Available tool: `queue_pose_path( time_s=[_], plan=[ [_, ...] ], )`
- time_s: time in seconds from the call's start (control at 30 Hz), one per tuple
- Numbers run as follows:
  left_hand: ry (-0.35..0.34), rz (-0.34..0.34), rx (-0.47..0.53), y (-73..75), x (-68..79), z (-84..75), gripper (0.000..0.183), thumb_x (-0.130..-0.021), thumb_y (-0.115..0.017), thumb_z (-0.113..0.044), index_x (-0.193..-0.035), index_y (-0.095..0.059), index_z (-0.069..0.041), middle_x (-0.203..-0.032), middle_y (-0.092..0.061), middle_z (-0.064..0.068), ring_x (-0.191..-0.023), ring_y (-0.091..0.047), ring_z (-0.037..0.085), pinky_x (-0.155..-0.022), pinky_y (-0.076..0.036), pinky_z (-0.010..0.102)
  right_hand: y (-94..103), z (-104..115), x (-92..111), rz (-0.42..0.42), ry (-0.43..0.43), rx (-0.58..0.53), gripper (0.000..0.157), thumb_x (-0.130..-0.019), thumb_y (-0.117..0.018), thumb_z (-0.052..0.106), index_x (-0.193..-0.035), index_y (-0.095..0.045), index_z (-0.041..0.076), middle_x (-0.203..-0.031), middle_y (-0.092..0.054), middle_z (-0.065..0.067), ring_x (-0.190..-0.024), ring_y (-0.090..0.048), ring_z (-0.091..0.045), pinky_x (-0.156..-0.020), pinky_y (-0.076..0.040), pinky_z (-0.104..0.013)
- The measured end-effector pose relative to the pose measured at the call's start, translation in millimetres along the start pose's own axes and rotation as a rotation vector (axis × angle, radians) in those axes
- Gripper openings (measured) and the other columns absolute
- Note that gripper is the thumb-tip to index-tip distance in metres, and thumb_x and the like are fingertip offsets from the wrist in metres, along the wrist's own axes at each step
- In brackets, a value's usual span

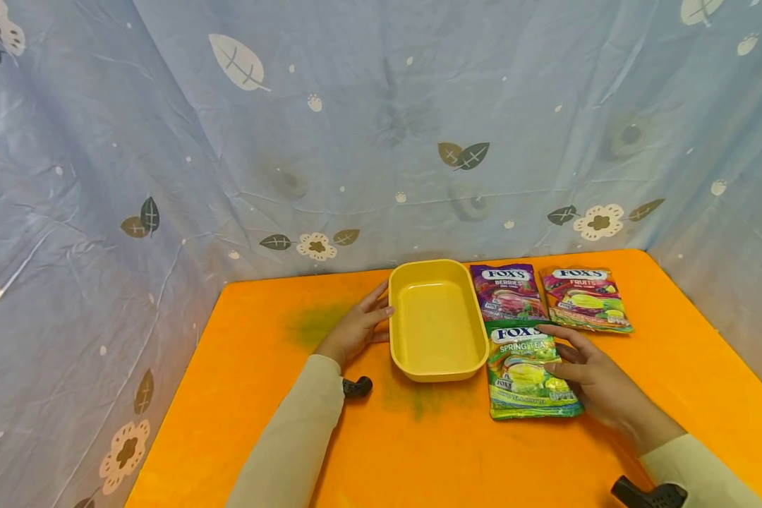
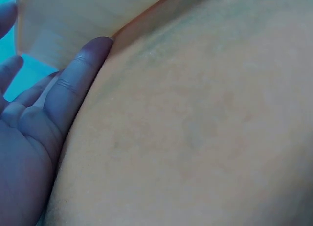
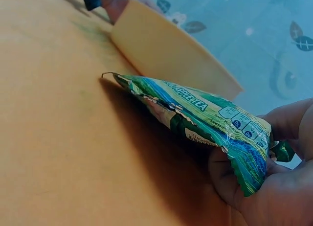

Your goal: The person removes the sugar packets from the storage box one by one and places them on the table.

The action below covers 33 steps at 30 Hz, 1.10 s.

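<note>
A yellow rectangular tub [image 1: 438,374] stands near the table's back edge. My left hand [image 1: 358,328] is at its left side, with the thumb at the rim. In the left wrist view, fairly straight fingers [image 2: 78,84] touch the tub's outer wall [image 2: 83,20]. My right hand [image 1: 600,384] grips the right edge of a green Fox's Spring Tea candy bag [image 1: 523,377], fingers on top and below. The right wrist view shows the bag [image 3: 195,113] tilted, its near side raised over a shadow. Its top overlaps a purple Berries candy bag [image 1: 508,293] in the head view.
A red Fruits candy bag [image 1: 587,300] lies at the back right beside the Berries bag. The orange table [image 1: 432,458] has dark smudges. A blue patterned curtain [image 1: 368,141] hangs along the back and both sides. Black straps [image 1: 358,386] sit on both wrists.
</note>
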<state>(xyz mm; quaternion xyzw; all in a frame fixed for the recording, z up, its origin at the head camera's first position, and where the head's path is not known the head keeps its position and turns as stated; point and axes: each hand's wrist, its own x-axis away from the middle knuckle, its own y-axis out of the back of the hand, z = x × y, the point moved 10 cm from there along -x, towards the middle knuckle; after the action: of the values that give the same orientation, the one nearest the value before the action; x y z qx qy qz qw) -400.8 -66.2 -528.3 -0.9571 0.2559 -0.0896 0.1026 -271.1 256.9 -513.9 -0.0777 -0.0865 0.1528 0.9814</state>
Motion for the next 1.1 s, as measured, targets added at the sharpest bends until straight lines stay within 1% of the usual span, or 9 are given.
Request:
queue_pose_path(
  time_s=[0.13,0.3,0.37,0.4,0.57,0.7,0.87,0.97,1.1],
  plan=[
    [-0.006,0.001,0.008,0.4,-0.1,-0.6,0.062,-0.099,-0.055,-0.016,-0.151,-0.028,-0.037,-0.150,-0.035,0.004,-0.121,-0.052,0.032,-0.086,-0.049,0.051,0.2,-3,1,0.000,-0.009,0.020,0.065,-0.097,-0.054,0.005,-0.152,-0.023,0.019,-0.153,0.007,-0.020,-0.122,-0.039,-0.018,-0.088,-0.050,-0.033],
    [-0.004,0.002,0.027,0.7,-0.7,-0.4,0.063,-0.097,-0.058,-0.017,-0.150,-0.029,-0.037,-0.149,-0.036,0.004,-0.119,-0.053,0.032,-0.086,-0.049,0.052,1.1,-2,2,-0.005,-0.015,0.020,0.067,-0.096,-0.056,0.004,-0.152,-0.022,0.018,-0.153,0.005,-0.021,-0.119,-0.043,-0.017,-0.088,-0.050,-0.035],
    [-0.002,0.002,0.027,0.6,-1.0,-0.7,0.064,-0.097,-0.058,-0.017,-0.150,-0.029,-0.037,-0.149,-0.036,0.005,-0.119,-0.053,0.032,-0.086,-0.049,0.051,3.7,-1,2,-0.031,-0.021,0.076,0.068,-0.094,-0.059,0.006,-0.151,-0.024,0.018,-0.151,-0.004,-0.022,-0.115,-0.048,-0.024,-0.084,-0.052,-0.038],
    [-0.002,0.002,0.029,0.7,-1.1,-0.7,0.064,-0.097,-0.058,-0.017,-0.150,-0.029,-0.037,-0.149,-0.036,0.005,-0.119,-0.053,0.032,-0.086,-0.049,0.051,4.9,0,2,-0.040,-0.021,0.128,0.069,-0.094,-0.060,0.008,-0.151,-0.024,0.017,-0.152,-0.004,-0.022,-0.121,-0.043,-0.029,-0.087,-0.051,-0.042],
    [-0.002,0.006,0.039,1.1,-0.2,0.1,0.063,-0.098,-0.056,-0.015,-0.150,-0.029,-0.038,-0.149,-0.036,0.005,-0.119,-0.053,0.033,-0.086,-0.049,0.052,11.1,4,5,-0.096,-0.042,0.337,0.071,-0.092,-0.066,0.021,-0.150,-0.025,0.016,-0.151,-0.013,-0.026,-0.132,-0.020,-0.046,-0.082,-0.052,-0.040],
    [-0.007,0.016,0.034,0.0,-0.2,-0.2,0.062,-0.098,-0.056,-0.016,-0.150,-0.029,-0.037,-0.150,-0.034,0.004,-0.119,-0.053,0.033,-0.087,-0.048,0.052,16.4,10,9,-0.134,-0.059,0.382,0.071,-0.093,-0.064,0.027,-0.150,-0.023,0.014,-0.147,-0.020,-0.027,-0.113,-0.042,-0.041,-0.067,-0.052,-0.036],
    [0.000,0.015,0.015,-1.9,-0.2,0.0,0.063,-0.096,-0.059,-0.021,-0.150,-0.031,-0.038,-0.150,-0.035,0.003,-0.118,-0.053,0.032,-0.087,-0.049,0.050,24.9,18,12,-0.187,-0.034,0.438,0.069,-0.096,-0.059,0.030,-0.150,-0.022,0.007,-0.142,-0.029,-0.027,-0.093,-0.058,-0.024,-0.066,-0.052,-0.036],
    [0.005,0.007,0.007,-1.2,0.1,0.9,0.063,-0.096,-0.061,-0.023,-0.150,-0.031,-0.037,-0.150,-0.034,0.002,-0.118,-0.054,0.033,-0.086,-0.049,0.050,28.8,21,12,-0.210,-0.005,0.487,0.065,-0.098,-0.056,0.031,-0.149,-0.024,0.006,-0.139,-0.034,-0.026,-0.100,-0.059,-0.023,-0.072,-0.054,-0.037],
    [0.010,0.002,0.004,1.5,-0.4,3.3,0.063,-0.096,-0.059,-0.023,-0.151,-0.030,-0.034,-0.151,-0.033,0.002,-0.120,-0.052,0.032,-0.086,-0.049,0.049,32.3,25,9,-0.246,0.021,0.570,0.061,-0.098,-0.053,0.035,-0.148,-0.030,0.008,-0.137,-0.039,-0.023,-0.109,-0.054,-0.037,-0.074,-0.055,-0.037]
  ],
)
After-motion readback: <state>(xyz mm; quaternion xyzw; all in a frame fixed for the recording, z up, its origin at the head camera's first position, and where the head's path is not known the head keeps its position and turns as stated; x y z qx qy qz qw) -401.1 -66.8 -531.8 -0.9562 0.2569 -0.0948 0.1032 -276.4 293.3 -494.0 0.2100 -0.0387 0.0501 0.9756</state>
